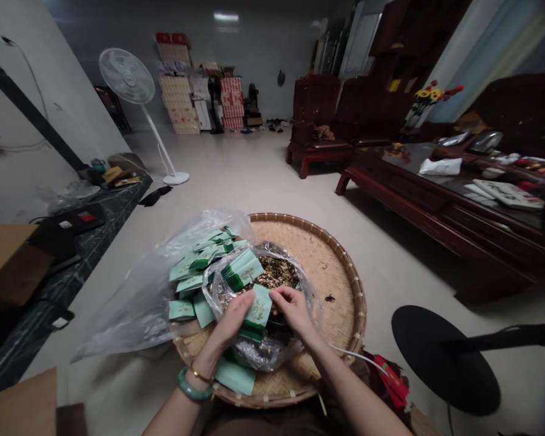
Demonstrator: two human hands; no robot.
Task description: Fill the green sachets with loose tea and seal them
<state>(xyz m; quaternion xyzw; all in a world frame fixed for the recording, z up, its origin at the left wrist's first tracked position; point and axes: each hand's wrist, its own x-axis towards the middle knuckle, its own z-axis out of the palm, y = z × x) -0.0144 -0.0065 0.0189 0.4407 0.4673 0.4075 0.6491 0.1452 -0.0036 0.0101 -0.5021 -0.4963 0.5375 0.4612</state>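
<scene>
Between both hands is a small green packet point(259, 306) with a dark green band at its lower end. My left hand point(235, 313) grips its left edge, and my right hand point(294, 307) pinches its upper right corner. Just beneath them sits a clear plastic bag point(272, 357) of loose dried brown and tan bits point(279, 272). Another green packet point(243, 269) lies on top of that bag. To the left, several more green packets point(195, 263) are heaped on a large clear plastic sheet or bag point(131, 303). All this rests on a round woven bamboo tray point(311, 242).
A light green packet or stack point(235, 376) lies at the tray's near edge. A black round stand base point(445, 360) is on the floor at right, near a dark wooden table point(413, 200). A white fan point(176, 177) stands ahead left; a cardboard box point(9, 248) is at far left.
</scene>
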